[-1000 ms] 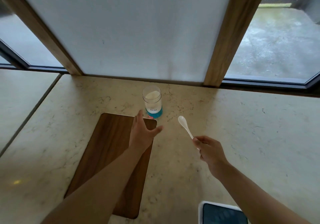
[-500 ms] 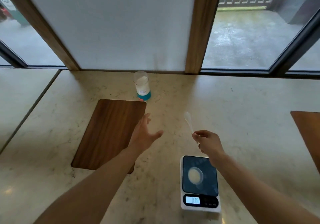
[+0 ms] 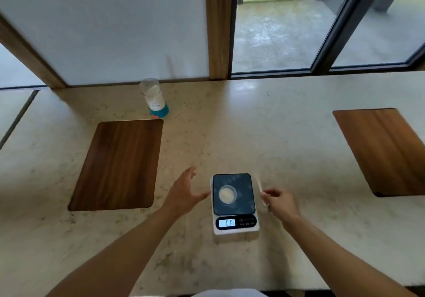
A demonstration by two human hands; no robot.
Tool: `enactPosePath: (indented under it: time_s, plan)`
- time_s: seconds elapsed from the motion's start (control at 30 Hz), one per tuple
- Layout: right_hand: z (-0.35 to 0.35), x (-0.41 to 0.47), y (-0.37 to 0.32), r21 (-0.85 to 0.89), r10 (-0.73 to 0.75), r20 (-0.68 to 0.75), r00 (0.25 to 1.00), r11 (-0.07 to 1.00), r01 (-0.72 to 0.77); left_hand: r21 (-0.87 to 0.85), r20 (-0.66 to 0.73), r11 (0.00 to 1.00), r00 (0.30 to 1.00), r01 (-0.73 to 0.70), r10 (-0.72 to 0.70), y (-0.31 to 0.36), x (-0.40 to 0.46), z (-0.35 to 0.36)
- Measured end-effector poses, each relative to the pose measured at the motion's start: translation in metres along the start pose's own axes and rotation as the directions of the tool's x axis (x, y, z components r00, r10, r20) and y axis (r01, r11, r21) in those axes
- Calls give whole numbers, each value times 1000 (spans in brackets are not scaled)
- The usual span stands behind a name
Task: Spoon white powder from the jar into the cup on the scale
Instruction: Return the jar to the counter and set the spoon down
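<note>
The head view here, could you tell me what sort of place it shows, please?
Probably a dining or café counter by a patio: a marble-look countertop with inset wooden boards, and large windows onto a wet terrace.

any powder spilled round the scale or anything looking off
Nothing stands out: the counter around the scale shows no spill, the cup sits upright on its platform, and the jar stands upright, far back.

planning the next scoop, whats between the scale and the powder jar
Nothing: in the head view only bare counter lies between the scale and the jar. The wooden board sits left of that line.
</note>
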State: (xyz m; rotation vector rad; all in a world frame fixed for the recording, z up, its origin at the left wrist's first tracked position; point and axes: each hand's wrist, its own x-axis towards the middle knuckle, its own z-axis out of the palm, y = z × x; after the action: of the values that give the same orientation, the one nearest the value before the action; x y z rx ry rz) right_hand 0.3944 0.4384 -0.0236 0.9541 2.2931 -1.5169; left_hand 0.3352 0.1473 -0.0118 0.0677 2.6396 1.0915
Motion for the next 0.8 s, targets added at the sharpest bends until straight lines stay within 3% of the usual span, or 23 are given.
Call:
enactPosePath:
  time_s: [0.4,0.8]
  plan:
    - [-9,-29,47,-240,-53,11,999,969,54,3,46,1000,999,3,-3,-5,-42,31]
    - [-1,-30,51,-257,-90,26,996,962,93,1,92,1000,996,5,-6,-9,-65,37]
